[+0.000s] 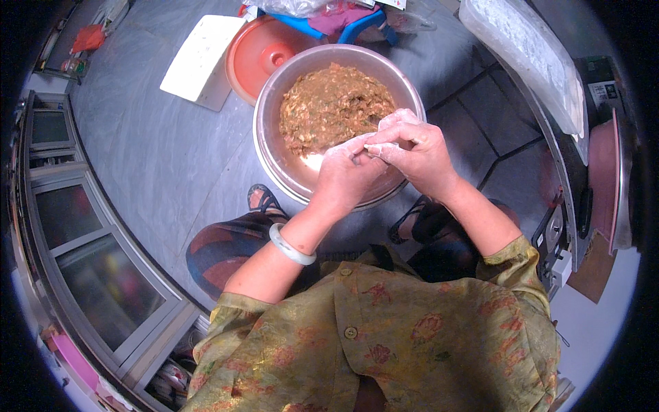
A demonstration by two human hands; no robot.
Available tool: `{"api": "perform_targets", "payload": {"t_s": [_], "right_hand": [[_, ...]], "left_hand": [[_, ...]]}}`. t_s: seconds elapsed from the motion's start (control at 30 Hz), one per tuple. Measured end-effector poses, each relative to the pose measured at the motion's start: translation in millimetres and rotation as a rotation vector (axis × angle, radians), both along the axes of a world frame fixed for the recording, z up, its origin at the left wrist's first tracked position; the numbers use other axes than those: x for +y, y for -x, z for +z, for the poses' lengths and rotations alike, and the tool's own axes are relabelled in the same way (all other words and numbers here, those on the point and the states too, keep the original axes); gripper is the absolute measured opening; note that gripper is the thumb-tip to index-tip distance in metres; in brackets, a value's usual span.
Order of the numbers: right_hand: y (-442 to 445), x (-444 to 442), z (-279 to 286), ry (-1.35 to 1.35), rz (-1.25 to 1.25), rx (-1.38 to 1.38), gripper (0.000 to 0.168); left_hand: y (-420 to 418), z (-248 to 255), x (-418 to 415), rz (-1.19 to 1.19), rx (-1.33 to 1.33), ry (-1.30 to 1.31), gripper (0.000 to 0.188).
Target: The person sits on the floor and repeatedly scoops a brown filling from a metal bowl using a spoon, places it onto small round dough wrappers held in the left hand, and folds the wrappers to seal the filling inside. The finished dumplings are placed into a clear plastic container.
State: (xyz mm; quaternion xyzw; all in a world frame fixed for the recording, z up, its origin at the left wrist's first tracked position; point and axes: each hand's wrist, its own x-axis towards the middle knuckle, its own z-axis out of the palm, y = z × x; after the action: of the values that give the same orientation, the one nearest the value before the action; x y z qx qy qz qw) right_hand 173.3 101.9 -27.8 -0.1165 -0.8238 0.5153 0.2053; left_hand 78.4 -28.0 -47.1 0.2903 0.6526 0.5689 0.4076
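A large metal basin (261, 116) stands low in front of me, holding a mass of brown minced filling (329, 103) with light and green bits. Over its near right rim, my left hand (350, 167) and my right hand (419, 152) meet, both dusted with white powder. Their fingertips pinch together at a small pale piece, perhaps dough, mostly hidden by the fingers. A pale bangle is on my left wrist.
Beyond the basin lie a red plastic lid (252, 56) and a white foam box or lid (203, 62). A blue stool (360, 26) bears bags. Glass-fronted cabinets (110, 288) line the left; a translucent tray (530, 56) stands on the right.
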Motion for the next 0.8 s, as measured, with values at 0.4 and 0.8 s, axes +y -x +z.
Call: {"api": "perform_targets", "payload": {"t_s": [0.4,0.8], "right_hand": [[0.8,1.1,4.4,-0.19,0.079,-0.013,0.01],[1.0,14.8,10.9,0.259,0.047,-0.127,0.035]], "left_hand": [[-0.4,2.1,-3.2,-0.014,0.0,-0.012,0.023],[17.6,13.8,-3.4,-0.141,-0.484,-0.071,0.023]]}}
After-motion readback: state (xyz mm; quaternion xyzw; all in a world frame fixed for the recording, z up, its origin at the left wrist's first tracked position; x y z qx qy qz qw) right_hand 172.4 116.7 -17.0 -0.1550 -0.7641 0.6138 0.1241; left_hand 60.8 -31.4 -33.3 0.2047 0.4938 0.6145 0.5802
